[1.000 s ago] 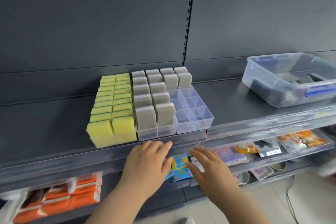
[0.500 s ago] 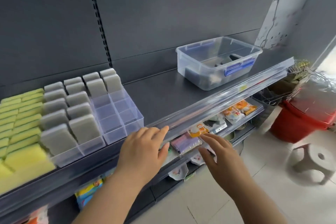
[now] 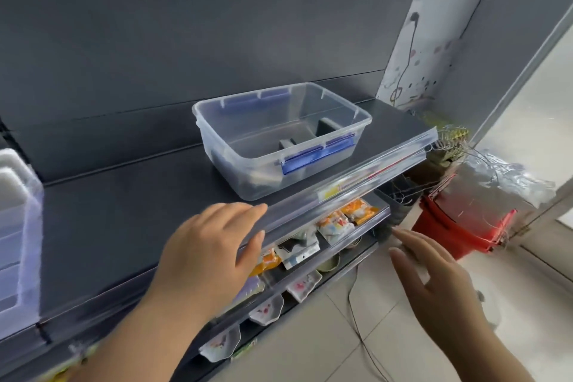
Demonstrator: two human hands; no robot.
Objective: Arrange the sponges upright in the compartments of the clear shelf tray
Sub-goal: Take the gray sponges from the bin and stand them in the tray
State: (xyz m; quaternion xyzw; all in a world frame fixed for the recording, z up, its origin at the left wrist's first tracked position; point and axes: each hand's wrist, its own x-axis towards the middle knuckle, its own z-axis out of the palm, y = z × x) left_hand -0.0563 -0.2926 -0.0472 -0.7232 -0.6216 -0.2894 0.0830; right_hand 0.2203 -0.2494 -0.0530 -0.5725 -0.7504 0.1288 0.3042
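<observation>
Tray (image 3: 23,257) at the far left edge of my view, well apart from both hands; pale sponges (image 3: 11,180) stand in it, blurred. Dark shelf (image 3: 124,211) carries a clear bin (image 3: 310,161) with blue latches; red bucket (image 3: 459,229) on the tiled floor at right. Left hand (image 3: 210,251) flat over the shelf's front lip, fingers straight, empty; contact unclear. Right hand (image 3: 434,282) in the air off the shelf, fingers straight, empty.
</observation>
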